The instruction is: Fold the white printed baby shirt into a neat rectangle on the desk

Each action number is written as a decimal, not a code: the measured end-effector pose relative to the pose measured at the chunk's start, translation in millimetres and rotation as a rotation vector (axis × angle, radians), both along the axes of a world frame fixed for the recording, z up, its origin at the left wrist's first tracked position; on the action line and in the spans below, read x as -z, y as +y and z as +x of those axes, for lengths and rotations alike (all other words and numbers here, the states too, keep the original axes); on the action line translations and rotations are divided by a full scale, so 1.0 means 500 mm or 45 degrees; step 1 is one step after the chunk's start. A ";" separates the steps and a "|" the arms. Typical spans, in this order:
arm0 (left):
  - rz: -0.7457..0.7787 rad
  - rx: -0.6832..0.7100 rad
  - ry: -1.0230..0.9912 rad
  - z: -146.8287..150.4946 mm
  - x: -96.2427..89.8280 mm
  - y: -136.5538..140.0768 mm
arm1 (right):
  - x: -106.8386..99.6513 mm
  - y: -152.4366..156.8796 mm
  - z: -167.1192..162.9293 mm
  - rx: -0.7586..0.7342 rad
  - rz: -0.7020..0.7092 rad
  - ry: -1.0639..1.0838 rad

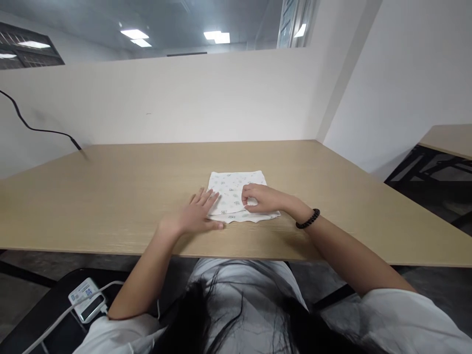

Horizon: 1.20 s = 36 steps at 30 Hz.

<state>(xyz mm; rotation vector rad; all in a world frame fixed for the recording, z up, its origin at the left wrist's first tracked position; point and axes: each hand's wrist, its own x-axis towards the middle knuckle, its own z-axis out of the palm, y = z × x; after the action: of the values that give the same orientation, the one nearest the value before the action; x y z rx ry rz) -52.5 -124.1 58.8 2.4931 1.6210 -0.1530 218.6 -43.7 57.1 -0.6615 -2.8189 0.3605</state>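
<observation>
A white cloth (230, 189) with a small grey print lies folded on the table, its upper layer ending a little short of the scalloped lower edge. My left hand (197, 211) is open, fingers spread, resting at the cloth's left side with the fingertips on it and the thumb by its lower left corner. Over the cloth's right half, my right hand (260, 197) is curled, thumb and fingertips pinched at the edge of the upper layer. A dark beaded bracelet (308, 219) circles the right wrist.
The wooden table (129, 196) meets a white partition (199, 98) at the back. A black cable (47, 131) hangs at the left. Below the table's front edge, a white power bank (87, 299) with a cable lies on a black seat. Another table (450, 140) stands at the right.
</observation>
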 end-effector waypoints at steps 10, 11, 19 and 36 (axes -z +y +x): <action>0.142 0.178 -0.284 -0.029 0.058 -0.115 | 0.012 -0.107 0.108 0.211 -0.270 -0.114; 0.153 0.223 -0.302 -0.033 0.053 -0.132 | 0.012 -0.133 0.121 0.211 -0.281 -0.115; 0.295 0.438 -0.466 -0.049 0.068 -0.206 | 0.009 -0.292 0.194 0.262 -0.248 -0.080; 0.354 0.196 -0.918 -0.020 0.074 -0.157 | 0.064 -0.275 0.202 0.363 -0.080 0.196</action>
<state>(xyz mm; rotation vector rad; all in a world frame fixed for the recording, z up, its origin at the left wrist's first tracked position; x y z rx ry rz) -62.6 -202.6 21.8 2.4149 1.1978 0.9001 319.8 -180.9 25.0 -0.9886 -2.5311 0.4276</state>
